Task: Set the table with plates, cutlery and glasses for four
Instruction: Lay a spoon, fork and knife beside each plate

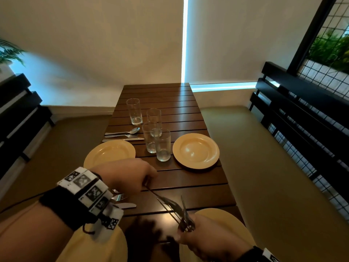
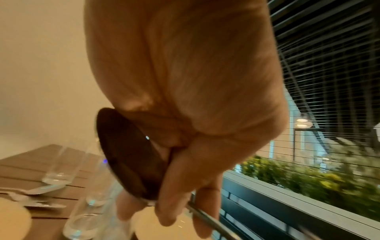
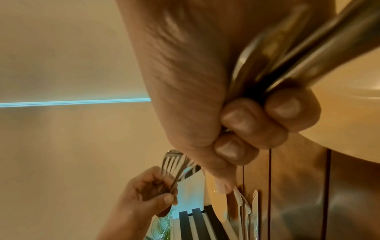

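My right hand [image 1: 204,239] grips a bundle of steel cutlery [image 1: 175,208] by the handles, low over the near end of the dark slatted table [image 1: 170,97]. My left hand [image 1: 132,176] pinches the far end of one piece, a spoon [image 2: 127,154], at its neck. Fork tines show beside the spoon [image 3: 191,171] in the right wrist view. Yellow plates lie at far left [image 1: 109,154], far right [image 1: 196,150], near right [image 1: 226,220] and near left [image 1: 98,248]. Several empty glasses [image 1: 163,146] stand clustered mid-table. One cutlery set [image 1: 122,135] lies beyond the far-left plate, another [image 1: 122,202] under my left wrist.
Olive cushioned benches [image 1: 264,167] with black slatted backs [image 1: 302,114] flank the table on both sides. A wire grid with green plants [image 1: 332,50] rises at the right. A pale blind [image 1: 113,44] closes off the far end.
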A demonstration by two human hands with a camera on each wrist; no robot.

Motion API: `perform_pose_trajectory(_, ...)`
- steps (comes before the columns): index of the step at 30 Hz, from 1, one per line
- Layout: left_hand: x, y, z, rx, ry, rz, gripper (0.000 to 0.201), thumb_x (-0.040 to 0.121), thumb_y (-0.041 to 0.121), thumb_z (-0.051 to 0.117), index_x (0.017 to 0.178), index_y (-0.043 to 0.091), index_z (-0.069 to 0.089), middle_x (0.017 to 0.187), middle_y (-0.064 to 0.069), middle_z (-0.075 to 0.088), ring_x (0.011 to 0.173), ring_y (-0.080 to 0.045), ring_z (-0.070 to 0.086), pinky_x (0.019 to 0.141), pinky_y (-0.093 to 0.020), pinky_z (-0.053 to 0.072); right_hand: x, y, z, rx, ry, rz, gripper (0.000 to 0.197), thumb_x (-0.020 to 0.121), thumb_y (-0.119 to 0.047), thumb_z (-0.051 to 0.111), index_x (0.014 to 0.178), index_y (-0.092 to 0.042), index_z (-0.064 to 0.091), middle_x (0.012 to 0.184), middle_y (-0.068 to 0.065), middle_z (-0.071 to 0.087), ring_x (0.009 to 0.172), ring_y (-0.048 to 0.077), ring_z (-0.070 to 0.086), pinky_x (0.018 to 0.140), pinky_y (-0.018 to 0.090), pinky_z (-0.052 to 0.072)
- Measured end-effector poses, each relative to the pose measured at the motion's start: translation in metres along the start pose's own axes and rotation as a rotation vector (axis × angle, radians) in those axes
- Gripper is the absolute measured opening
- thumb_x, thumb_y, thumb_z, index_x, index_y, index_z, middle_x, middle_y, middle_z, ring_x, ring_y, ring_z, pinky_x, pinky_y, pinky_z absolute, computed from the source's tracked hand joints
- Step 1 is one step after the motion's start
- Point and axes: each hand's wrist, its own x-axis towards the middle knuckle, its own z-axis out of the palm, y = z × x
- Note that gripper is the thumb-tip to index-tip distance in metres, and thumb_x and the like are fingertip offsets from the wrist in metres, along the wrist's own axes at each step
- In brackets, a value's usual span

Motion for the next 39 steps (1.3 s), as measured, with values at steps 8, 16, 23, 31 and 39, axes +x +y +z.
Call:
perform_pose_trajectory(8,0.054,-0.019,0.066,-0.533,0.183,-0.157,0.013,0.092,0.029,0.073,0.102,0.037,0.071,0.095,0.010,0.073,0.086,-0.001,0.068,0.074,-0.021,0.052,-0.014,0.035,-0.013,0.310,0.042,0.025,0.016,0.092,-0.028,0.069,0.083,-0.021,0.058,0.053,-0.006,0.048,0.046,0.009,0.046,0.052,0.023,0.039)
perform_pose_trajectory(16,0.146,0.054,0.145,-0.416,0.394,-0.134,0.007,0.089,0.031,0.066,0.091,0.034,0.072,0.088,0.015,0.065,0.087,-0.008,0.062,0.080,-0.029,0.055,-0.037,0.065,-0.023,0.722,0.111,0.071,0.017,0.096,-0.012,0.061,0.093,-0.006,0.046,0.049,0.004,0.032,0.035,0.014,0.029,0.038,0.020,0.027)
perform_pose_trajectory(23,0.193,0.065,0.148,-0.228,0.335,-0.119,0.019,0.086,0.030,0.063,0.094,0.029,0.080,0.093,0.007,0.077,0.091,-0.019,0.070,0.081,-0.035,0.060,-0.061,0.093,-0.029,0.828,0.161,0.081,0.046,0.069,-0.025,0.086,0.092,-0.003,0.052,0.049,0.006,0.037,0.036,0.015,0.035,0.040,0.023,0.033)
perform_pose_trajectory(31,0.206,0.074,0.152,-0.195,0.303,-0.025,0.019,0.084,0.030,0.065,0.090,0.029,0.082,0.085,0.005,0.078,0.084,-0.018,0.070,0.080,-0.036,0.061,-0.076,0.107,-0.027,0.893,0.214,0.043,0.084,0.027,-0.037,0.103,0.084,-0.001,0.053,0.047,0.008,0.034,0.035,0.013,0.034,0.040,0.023,0.032)
perform_pose_trajectory(39,0.207,0.080,0.155,-0.200,0.274,0.021,0.017,0.087,0.026,0.067,0.093,0.026,0.083,0.092,0.007,0.079,0.087,-0.017,0.071,0.083,-0.035,0.061,-0.073,0.104,-0.022,0.855,0.228,-0.008,0.079,0.038,-0.040,0.100,0.086,-0.001,0.051,0.045,0.006,0.032,0.034,0.013,0.031,0.038,0.022,0.030)
